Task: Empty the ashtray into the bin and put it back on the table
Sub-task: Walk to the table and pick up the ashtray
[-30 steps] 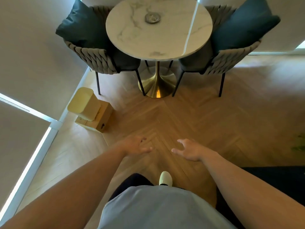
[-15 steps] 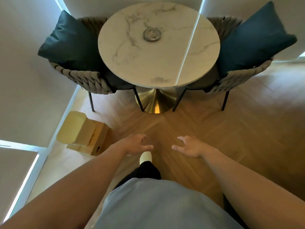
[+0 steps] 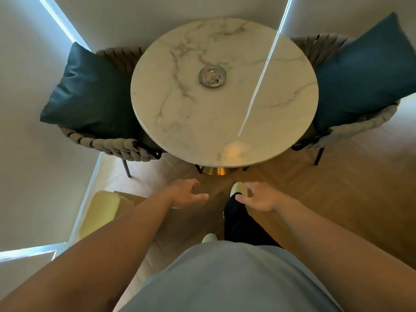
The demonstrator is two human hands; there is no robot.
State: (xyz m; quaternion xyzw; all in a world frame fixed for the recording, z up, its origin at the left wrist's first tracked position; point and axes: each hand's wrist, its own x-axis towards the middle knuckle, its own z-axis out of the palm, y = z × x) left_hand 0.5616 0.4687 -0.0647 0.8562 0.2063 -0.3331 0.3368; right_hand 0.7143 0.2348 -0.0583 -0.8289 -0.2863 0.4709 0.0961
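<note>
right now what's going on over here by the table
A person stands in front of a round marble table, both arms held out. The left hand and right hand are open and empty, short of the table. The metal ashtray sits untouched near the table's middle, with something in it. The yellow bin stands on the floor to the left.

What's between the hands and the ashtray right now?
Nothing visible. The ashtray sits alone near the middle of the marble table, with bare tabletop on the near side. The left hand and right hand are empty, short of the table's near edge.
</note>
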